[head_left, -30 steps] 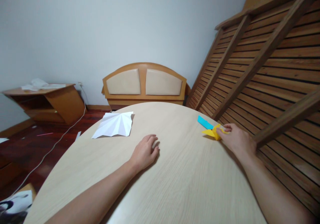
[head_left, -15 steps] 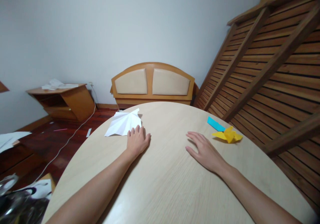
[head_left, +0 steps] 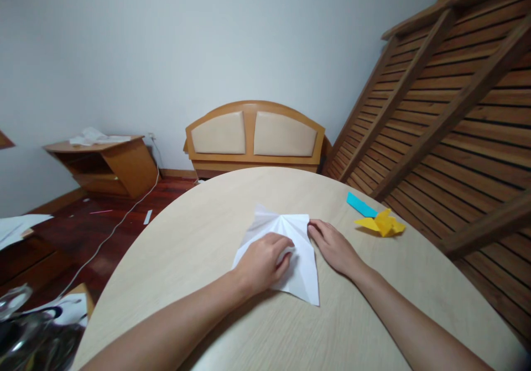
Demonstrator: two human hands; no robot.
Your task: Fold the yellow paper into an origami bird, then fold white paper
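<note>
A creased white sheet of paper [head_left: 305, 260], with folds fanning out from near its far edge, lies at the middle of the round table [head_left: 265, 338]. My left hand [head_left: 265, 263] is over the sheet, its thumb and fingers closed on a raised bit of the paper. Beside the sheet's right edge rests my right hand [head_left: 332, 246], fingers loosely bent and fingertips at or touching the edge; it grips nothing that I can see. Part of the sheet is hidden under my left hand.
A yellow folded paper piece [head_left: 384, 224] and a blue paper strip [head_left: 360, 205] lie at the table's right. Behind stands a padded headboard [head_left: 251, 133]; slatted wood panels [head_left: 448, 105] lean at right. A low cabinet [head_left: 108, 166] and a white cable [head_left: 120, 224] are at left.
My left hand has brought the white paper from the table's far left to the middle, turning it and closing on it. My right hand has stayed nearly in place, now at the paper's edge.
</note>
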